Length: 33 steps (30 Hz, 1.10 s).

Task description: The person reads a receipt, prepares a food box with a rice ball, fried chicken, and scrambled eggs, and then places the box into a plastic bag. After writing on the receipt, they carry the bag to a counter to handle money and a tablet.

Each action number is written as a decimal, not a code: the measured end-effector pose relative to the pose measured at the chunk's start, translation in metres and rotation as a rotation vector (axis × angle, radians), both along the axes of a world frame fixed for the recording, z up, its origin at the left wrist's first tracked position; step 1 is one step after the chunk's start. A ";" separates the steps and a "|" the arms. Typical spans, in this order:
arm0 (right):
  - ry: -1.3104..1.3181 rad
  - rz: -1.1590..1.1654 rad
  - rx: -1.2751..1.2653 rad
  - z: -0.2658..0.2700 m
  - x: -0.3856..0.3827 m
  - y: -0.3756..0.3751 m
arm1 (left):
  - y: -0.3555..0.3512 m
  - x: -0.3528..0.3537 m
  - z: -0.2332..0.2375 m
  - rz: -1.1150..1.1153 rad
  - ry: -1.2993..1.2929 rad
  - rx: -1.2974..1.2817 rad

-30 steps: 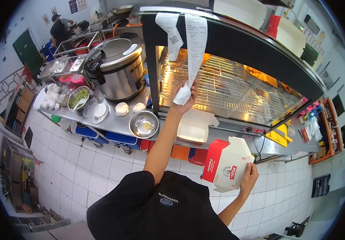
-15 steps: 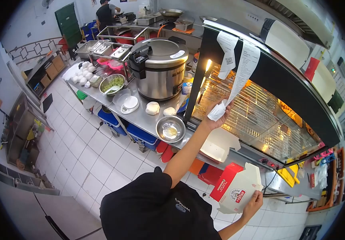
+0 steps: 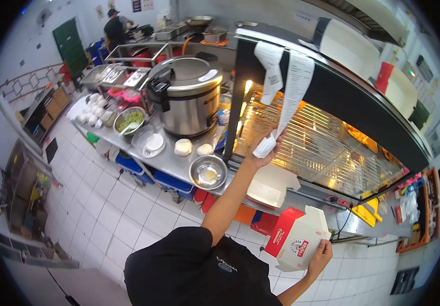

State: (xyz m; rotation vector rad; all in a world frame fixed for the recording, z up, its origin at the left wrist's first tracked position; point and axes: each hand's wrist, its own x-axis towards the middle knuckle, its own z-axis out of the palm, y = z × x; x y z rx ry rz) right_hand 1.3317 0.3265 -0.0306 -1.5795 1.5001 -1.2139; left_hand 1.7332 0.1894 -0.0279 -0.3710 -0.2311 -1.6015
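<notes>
My left hand (image 3: pixel 267 152) is closed on the curled lower end of a long printed receipt (image 3: pixel 297 76), in front of the lit glass warming cabinet (image 3: pixel 327 148). The strip hangs from the cabinet's top edge, beside a second, shorter slip (image 3: pixel 269 69). Lower right, my right hand (image 3: pixel 321 255) grips the right edge of a red and white printed box (image 3: pixel 297 239), its flaps spread. An open box (image 3: pixel 271 187) with a pale inside rests on the counter below the cabinet, between my hands.
Left of the cabinet, the steel counter (image 3: pixel 176 153) bears a large cooker (image 3: pixel 188 104), a metal bowl (image 3: pixel 208 172), wrapped white balls, a scale (image 3: pixel 153 143) and a bowl of chopped greens (image 3: pixel 129 121). Another person (image 3: pixel 114 30) stands at the far back left. Yellow tools (image 3: pixel 367 214) lie at right.
The view has shifted, so the counter and cabinet appear farther left. My left hand still holds the receipt and my right hand still holds the box.
</notes>
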 end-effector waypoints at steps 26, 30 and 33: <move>0.105 -0.001 0.247 0.030 0.063 -0.031 | 0.046 -0.018 0.157 1.753 -1.577 0.178; 0.124 -0.007 0.275 0.028 0.044 -0.026 | 0.018 -0.031 0.176 1.915 -1.489 0.509; 0.118 -0.023 0.289 0.018 0.021 -0.022 | 0.002 -0.038 0.185 1.835 -1.363 0.664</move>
